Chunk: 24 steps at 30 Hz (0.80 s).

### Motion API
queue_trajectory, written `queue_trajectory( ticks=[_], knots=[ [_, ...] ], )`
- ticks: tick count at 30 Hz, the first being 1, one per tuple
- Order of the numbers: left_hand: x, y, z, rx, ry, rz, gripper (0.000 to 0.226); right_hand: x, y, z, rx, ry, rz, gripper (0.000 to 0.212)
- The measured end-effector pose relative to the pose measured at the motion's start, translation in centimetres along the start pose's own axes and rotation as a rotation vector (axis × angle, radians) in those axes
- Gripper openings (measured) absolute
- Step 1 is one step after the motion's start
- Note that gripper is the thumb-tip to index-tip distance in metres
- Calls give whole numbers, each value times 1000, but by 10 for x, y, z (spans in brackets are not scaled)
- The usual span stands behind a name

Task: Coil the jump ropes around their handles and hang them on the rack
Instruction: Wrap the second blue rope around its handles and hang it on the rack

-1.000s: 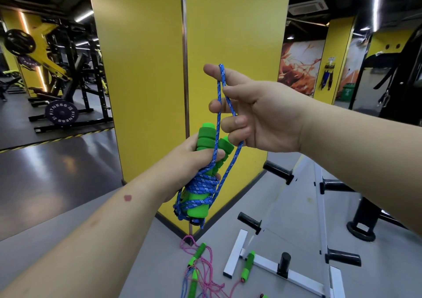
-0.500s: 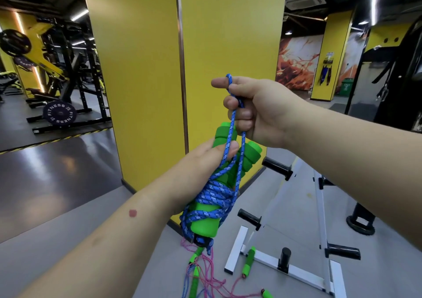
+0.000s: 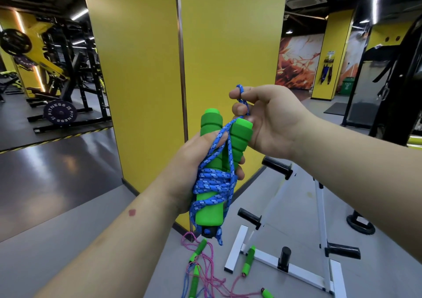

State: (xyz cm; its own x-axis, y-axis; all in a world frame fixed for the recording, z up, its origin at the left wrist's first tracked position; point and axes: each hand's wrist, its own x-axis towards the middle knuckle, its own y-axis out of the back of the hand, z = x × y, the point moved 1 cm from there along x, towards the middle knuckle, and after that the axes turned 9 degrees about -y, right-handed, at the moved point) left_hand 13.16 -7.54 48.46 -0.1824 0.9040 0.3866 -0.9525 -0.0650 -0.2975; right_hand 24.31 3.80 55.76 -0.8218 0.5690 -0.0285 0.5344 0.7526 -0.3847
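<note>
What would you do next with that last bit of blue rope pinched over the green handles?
Probably tuck it in. The left hand grips both green handles with the blue rope already wound round them, and the right hand pinches only a short loop at the top. Slipping that loop over a handle end should lock the coil before hanging it on the rack.

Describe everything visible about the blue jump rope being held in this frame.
The blue jump rope is a braided blue cord flecked white, with two ribbed green foam handles held side by side, upright. Most of the cord is wound around their lower halves. The left hand grips the bundle; the right hand pinches a remaining loop above the handles. A black end cap shows below.
</note>
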Motion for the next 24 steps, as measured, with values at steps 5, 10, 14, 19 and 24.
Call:
queue_trajectory(
  ticks=[5,10,14,19,24],
  knots=[
    [-3,-5,0,-91,5,-45,46,-3,4,6,21,-30,-34,14],
    [-4,-5,0,-226,9,-46,54,-4,8,8,-31,-9,-66,19],
    [-2,-1,4,-291,-33,-18,56,-9,6,7,-120,38,-101,19],
    [0,-2,10,-250,-76,101,42,-12,5,4,-309,116,-136,19],
    [3,4,12,-104,-28,305,36,-21,4,1,-594,181,-155,19]
  ],
)
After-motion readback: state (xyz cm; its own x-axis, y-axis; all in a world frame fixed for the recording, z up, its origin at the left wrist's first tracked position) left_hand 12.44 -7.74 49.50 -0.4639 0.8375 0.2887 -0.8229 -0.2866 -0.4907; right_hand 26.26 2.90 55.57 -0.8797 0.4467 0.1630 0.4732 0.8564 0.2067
